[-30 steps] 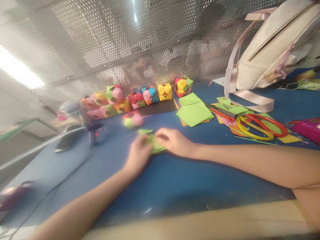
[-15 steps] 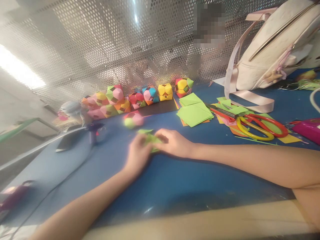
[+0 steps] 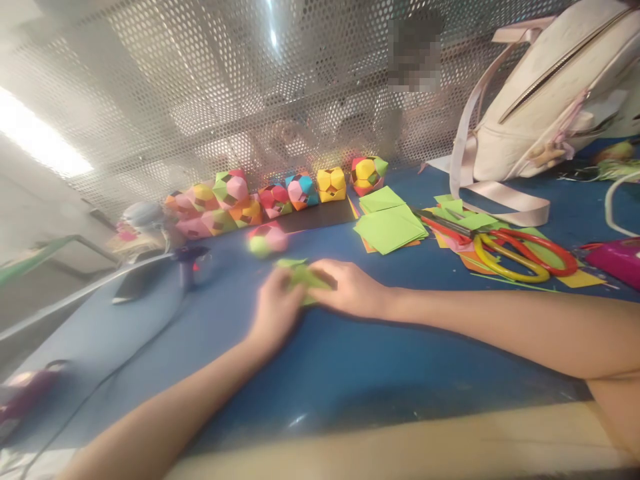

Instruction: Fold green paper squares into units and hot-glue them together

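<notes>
Between my two hands is a piece of folded green paper, held just above the blue table. My left hand pinches its left side, thumb toward the middle. On the right side, my right hand grips it between thumb and curled fingers. Blur and the fingers hide the exact folds. Just beyond the hands sits a pink, red and green paper ball. To the right of it lies a stack of green paper squares.
Several colourful folded-paper balls line the perforated metal screen. Scissors with yellow and red handles lie on paper scraps at the right, below a cream backpack. A glue gun with a trailing cord stands at the left.
Both hands stay in nearly the same place on the green paper. A little more of the paper shows by the right fingers.
</notes>
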Tool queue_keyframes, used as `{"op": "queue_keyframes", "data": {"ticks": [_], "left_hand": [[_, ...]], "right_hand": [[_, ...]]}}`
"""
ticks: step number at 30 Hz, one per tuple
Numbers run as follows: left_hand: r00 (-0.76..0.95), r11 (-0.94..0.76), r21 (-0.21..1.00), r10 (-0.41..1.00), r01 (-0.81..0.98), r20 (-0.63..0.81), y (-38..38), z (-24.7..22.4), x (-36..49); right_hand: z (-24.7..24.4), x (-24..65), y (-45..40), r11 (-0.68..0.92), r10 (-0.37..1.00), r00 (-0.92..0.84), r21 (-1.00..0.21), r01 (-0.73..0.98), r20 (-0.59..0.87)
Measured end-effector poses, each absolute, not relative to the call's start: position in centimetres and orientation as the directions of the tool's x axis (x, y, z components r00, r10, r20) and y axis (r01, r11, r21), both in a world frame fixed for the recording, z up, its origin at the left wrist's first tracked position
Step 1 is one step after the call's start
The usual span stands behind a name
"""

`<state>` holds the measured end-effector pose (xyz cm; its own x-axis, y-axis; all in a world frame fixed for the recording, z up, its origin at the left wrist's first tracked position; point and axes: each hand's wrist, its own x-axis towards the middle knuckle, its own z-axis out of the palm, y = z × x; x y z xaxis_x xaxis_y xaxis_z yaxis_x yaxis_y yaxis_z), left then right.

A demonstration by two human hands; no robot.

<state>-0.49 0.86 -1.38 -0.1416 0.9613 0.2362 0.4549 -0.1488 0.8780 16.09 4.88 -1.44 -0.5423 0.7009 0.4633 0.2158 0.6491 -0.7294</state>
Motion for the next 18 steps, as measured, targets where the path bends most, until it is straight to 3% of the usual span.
{"op": "queue_keyframes", "data": {"ticks": [5, 13, 18], "left_hand": [[-0.165, -0.136, 0.893, 0.96, 0.429, 0.226, 0.81, -1.34, -0.27], [-0.148, -0.138, 0.87, 0.961, 0.474, 0.233, 0.58, -1.21, 0.0], [-0.101, -0.157, 0.84, 0.965, 0.52, 0.243, 0.56, -1.34, -0.21]], "right_hand": [[-1.31, 16.19, 5.21, 0.56, 0.77, -0.476, -0.807, 0.188, 0.424], [-1.42, 16.0, 4.82, 0.674, 0.712, -0.42, -0.716, 0.183, 0.563], [-1.49, 16.03, 4.82, 0.664, 0.719, -0.422, -0.725, 0.184, 0.552]]}}
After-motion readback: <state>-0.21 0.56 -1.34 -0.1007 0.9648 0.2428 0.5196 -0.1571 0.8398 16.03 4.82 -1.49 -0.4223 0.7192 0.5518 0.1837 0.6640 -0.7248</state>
